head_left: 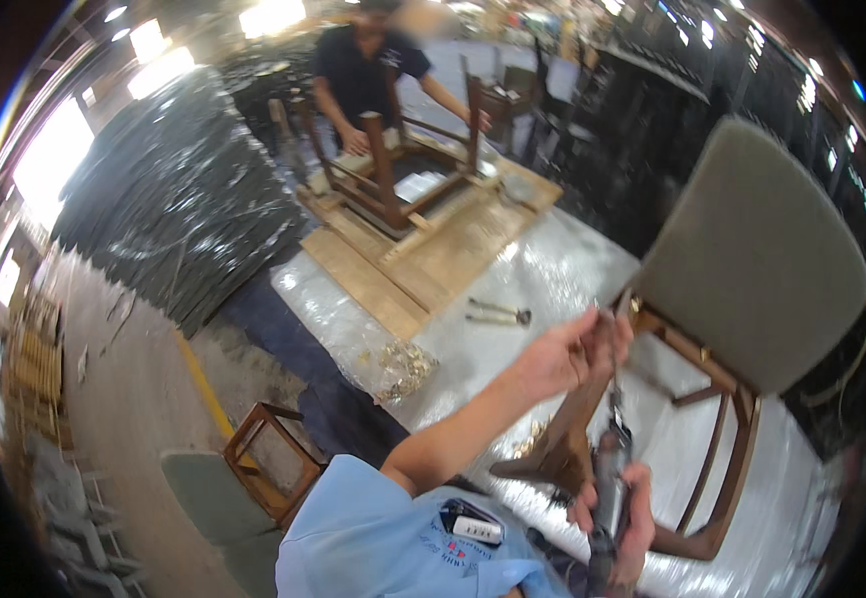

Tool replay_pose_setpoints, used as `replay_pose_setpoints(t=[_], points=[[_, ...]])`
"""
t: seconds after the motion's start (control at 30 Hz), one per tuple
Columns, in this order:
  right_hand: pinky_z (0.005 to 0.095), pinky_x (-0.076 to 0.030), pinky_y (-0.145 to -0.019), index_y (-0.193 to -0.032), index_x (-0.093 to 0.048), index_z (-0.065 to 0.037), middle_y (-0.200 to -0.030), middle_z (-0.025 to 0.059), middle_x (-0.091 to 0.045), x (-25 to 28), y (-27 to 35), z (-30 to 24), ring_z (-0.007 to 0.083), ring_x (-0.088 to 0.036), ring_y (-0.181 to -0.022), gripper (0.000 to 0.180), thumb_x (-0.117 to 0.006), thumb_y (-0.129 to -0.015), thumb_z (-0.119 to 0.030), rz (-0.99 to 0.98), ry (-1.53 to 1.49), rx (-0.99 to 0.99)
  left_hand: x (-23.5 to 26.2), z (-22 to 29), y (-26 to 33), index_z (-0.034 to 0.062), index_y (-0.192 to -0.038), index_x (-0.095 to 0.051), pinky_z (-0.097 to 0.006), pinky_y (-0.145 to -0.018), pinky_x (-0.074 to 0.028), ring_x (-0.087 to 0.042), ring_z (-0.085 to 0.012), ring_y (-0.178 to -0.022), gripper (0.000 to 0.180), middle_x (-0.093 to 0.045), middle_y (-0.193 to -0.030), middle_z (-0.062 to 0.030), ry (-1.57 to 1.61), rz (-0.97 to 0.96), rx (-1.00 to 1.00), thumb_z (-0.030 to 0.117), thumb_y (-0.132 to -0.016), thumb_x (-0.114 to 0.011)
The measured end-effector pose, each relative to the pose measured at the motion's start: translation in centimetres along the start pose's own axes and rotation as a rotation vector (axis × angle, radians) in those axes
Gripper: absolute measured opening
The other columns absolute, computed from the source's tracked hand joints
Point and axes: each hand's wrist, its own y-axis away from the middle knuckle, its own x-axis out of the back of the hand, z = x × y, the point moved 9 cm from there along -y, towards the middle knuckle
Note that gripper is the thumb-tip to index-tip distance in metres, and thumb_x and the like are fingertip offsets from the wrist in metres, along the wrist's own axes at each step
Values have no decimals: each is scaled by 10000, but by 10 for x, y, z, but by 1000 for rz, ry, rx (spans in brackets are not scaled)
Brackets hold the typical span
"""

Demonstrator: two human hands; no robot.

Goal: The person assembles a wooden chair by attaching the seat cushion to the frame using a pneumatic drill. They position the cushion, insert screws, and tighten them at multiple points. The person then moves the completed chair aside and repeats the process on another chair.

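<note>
My right hand (637, 528) is wrapped round a dark power screwdriver (609, 478), its long bit pointing up and away from me. Beside the far end of that bit, my left hand (572, 354) is closed in a pinch; whatever is between the fingers is too small to make out. Both hands are at a brown wooden chair frame (722, 374) with a grey-green upholstered panel (767, 254), lying tilted on the film-covered table (572, 264). Small metal pieces (529, 439) lie beside the frame, partly hidden by my left arm.
Pliers (498, 313) and a heap of small hardware (405, 369) lie on the table. Across it, a person (368, 75) handles an upturned wooden frame (383, 174) on wooden boards (373, 284). Another chair (263, 468) stands at the left, near a large dark wrapped stack (178, 189).
</note>
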Motion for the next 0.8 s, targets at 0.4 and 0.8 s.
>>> replay_pose_setpoints(t=[0.4, 0.8], points=[[260, -433, -520, -1118, -432, -145, -888, 164, -538, -21, -27, 34, 171, -529, -604, 361, -389, -1021, -490, 30, 340, 130, 36, 14, -5, 3, -1055, -578, -348, -855, -580, -682, -136, -838, 239, -656, -1076, -108, 2, 483, 26, 223, -968, -612], [255, -442, -627, -1174, -475, -78, -925, 102, -557, -14, -26, 23, 123, -527, -696, 342, -406, -1040, -385, 160, 458, 175, 26, 8, -37, 2, -1038, -627, -342, -783, -567, -653, -187, -799, 366, -660, -873, -81, -563, 215, 162, 327, -1028, -458]])
